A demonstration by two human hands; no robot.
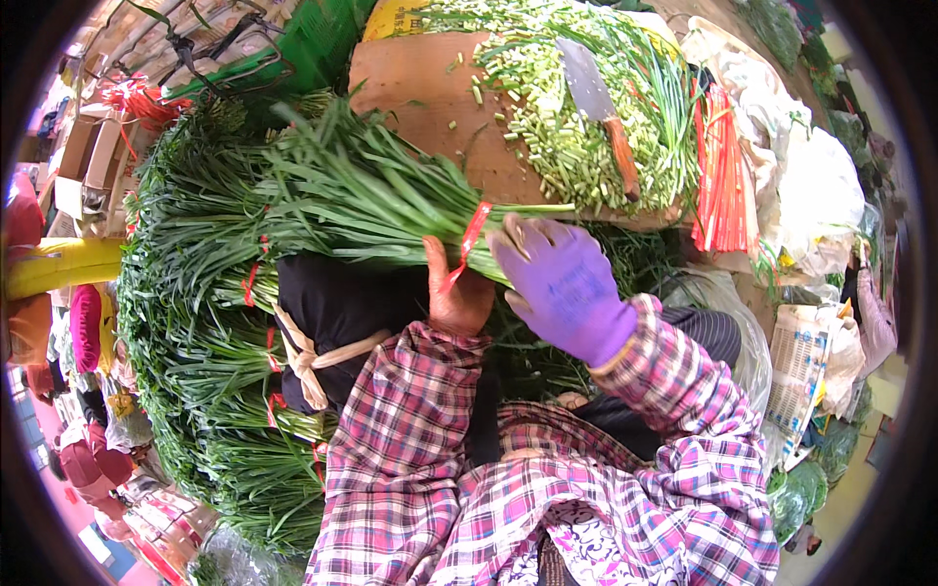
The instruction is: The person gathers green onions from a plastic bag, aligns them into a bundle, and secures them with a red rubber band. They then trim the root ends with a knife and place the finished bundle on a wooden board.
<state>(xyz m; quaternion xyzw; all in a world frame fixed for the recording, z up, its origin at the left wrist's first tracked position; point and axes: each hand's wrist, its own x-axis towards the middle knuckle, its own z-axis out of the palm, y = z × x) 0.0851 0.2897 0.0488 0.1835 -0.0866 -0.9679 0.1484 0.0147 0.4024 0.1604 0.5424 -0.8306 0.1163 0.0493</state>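
A bunch of long green chive-like leaves point(374, 183) lies across my hands, its leafy end towards the upper left. A red plastic tie point(475, 233) goes round its pale stem end, with a loose tail hanging down. My bare left hand point(458, 293) supports the bunch from below, thumb up beside the tie. My right hand point(568, 282), in a purple glove with worn fingertips, closes over the stem ends just right of the tie. The stems inside that glove are hidden. One thin stalk point(538, 208) sticks out above the glove.
A wooden board point(418, 95) ahead bears cut stem pieces point(564, 157), loose greens and a cleaver point(586, 80) with a wooden handle. Red plastic strips point(718, 176) hang at its right. Tied bunches point(212, 351) are piled at left. A cream tie point(304, 359) crosses my dark-clothed leg.
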